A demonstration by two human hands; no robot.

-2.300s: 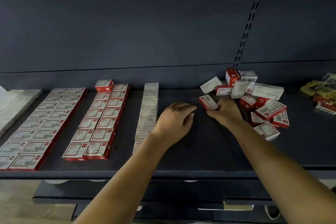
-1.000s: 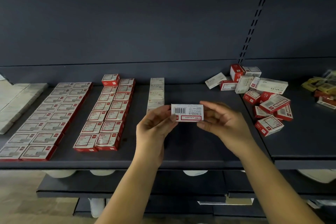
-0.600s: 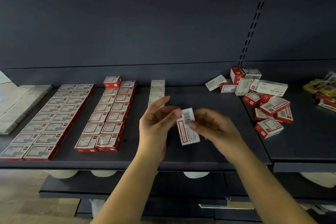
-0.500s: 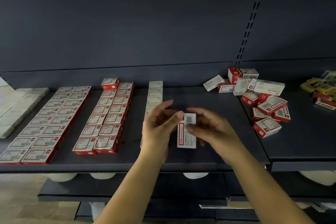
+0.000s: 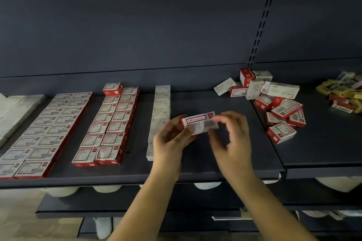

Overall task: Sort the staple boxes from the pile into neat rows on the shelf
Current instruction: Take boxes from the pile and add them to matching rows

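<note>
A red and white staple box (image 5: 199, 124) with a barcode lies crosswise above the middle of the dark shelf (image 5: 205, 166). My left hand (image 5: 172, 141) pinches its left end. My right hand (image 5: 231, 139) is at its right end with curled, blurred fingers; I cannot tell whether they hold it. The loose pile of staple boxes (image 5: 274, 105) lies at the right. Neat rows stand at the left: a double red row (image 5: 109, 123), a wider double row (image 5: 45, 131) and a single white row (image 5: 159, 113), partly hidden by my left hand.
A heap of yellow and red packets (image 5: 344, 94) lies at the far right on the neighbouring shelf. Pale flat packs (image 5: 13, 109) sit at the far left. A slotted upright (image 5: 260, 19) runs up the back wall. Lower shelves show below the front edge.
The box has turned from upright to crosswise between my hands and moved a little to the right. My right fingers have shifted along its right end.
</note>
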